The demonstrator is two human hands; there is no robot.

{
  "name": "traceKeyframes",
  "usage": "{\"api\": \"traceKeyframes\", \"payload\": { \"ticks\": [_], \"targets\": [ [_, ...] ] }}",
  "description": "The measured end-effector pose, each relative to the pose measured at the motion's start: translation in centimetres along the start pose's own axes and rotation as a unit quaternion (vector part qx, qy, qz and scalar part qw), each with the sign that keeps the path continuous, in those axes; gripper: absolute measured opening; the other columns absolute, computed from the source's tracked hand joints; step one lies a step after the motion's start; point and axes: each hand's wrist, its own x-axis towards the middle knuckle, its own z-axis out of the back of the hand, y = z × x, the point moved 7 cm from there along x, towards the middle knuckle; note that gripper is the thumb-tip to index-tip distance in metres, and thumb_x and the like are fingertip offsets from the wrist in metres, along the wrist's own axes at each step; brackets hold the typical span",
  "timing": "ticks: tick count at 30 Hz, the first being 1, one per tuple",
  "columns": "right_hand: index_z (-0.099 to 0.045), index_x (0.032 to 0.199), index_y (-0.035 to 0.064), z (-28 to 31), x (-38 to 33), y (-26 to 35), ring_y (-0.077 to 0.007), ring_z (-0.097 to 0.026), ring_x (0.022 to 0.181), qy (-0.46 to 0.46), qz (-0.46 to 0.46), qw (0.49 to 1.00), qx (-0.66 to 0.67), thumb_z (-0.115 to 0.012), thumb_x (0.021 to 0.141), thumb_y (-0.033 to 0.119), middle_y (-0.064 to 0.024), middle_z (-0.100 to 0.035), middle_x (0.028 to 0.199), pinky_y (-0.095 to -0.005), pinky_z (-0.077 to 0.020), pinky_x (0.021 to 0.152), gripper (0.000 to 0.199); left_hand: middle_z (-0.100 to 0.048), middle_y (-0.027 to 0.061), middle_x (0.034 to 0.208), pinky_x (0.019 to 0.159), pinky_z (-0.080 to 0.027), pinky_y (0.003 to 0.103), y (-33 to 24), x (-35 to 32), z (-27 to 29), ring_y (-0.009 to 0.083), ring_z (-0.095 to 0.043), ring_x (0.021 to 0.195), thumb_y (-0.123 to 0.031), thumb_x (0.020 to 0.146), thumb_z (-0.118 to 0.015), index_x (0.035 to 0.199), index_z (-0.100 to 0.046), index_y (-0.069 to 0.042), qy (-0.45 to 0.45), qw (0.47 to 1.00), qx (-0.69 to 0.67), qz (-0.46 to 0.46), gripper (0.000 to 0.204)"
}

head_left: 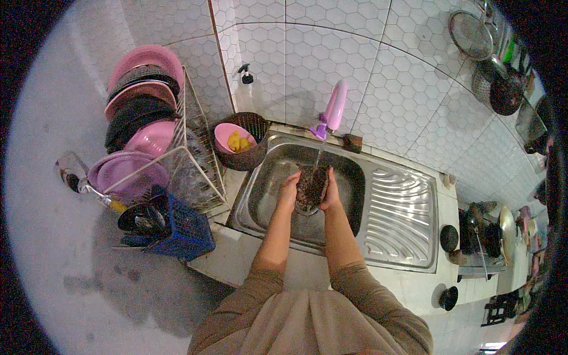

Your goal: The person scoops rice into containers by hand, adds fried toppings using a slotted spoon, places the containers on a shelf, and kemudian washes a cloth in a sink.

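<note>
Over the sink basin (269, 177) I hold a small dark brown basket (311, 184) with a speckled, woven-looking surface. My left hand (288, 190) grips its left side and my right hand (331, 190) its right side, fingers curled round the edges. A stream of water from the pink faucet (336, 105) falls onto its far part. The faucet has a purple handle (319, 129). Below the basket, a shiny round rim shows at the basin's drain. The fingertips under the basket are hidden.
Left of the sink, a brown woven basket (251, 158) holds a pink bowl (223, 133) with yellow pieces. Farther left stand a dish rack (184, 112) and blue cutlery basket (192, 234). A pump bottle (246, 94) is behind. The ridged drainboard (399, 216) lies right.
</note>
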Motion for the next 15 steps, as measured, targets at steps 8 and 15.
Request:
{"api": "traceKeyframes", "payload": {
  "ticks": [8,15],
  "targets": [
    [-0.057,0.098,0.0021,6.2,4.4,-0.3,-0.0232,-0.061,0.071,-0.125,0.027,0.953,-0.274,-0.063,0.080,0.035,-0.0087,-0.062,0.083,-0.0363,-0.0498,0.062,0.038,-0.058,0.0075,0.101,0.080,-0.043,0.034,1.9,-0.3,-1.5,0.0192,-0.054,0.095,-0.025,0.082,-0.050,0.101,-0.058,-0.003,0.017,0.992,-0.058,0.115,0.030],
    [-0.058,0.095,-0.0011,2.0,1.5,-0.4,-0.0205,-0.059,0.070,-0.057,0.073,0.903,-0.419,-0.067,0.071,0.014,-0.0099,-0.060,0.082,-0.0336,-0.0491,0.061,0.030,-0.061,0.0087,0.094,0.075,-0.044,0.034,0.5,1.6,-1.9,0.0227,-0.057,0.086,-0.049,0.075,-0.057,0.099,-0.060,-0.005,0.120,0.978,0.103,0.136,0.050]
  ]
}}
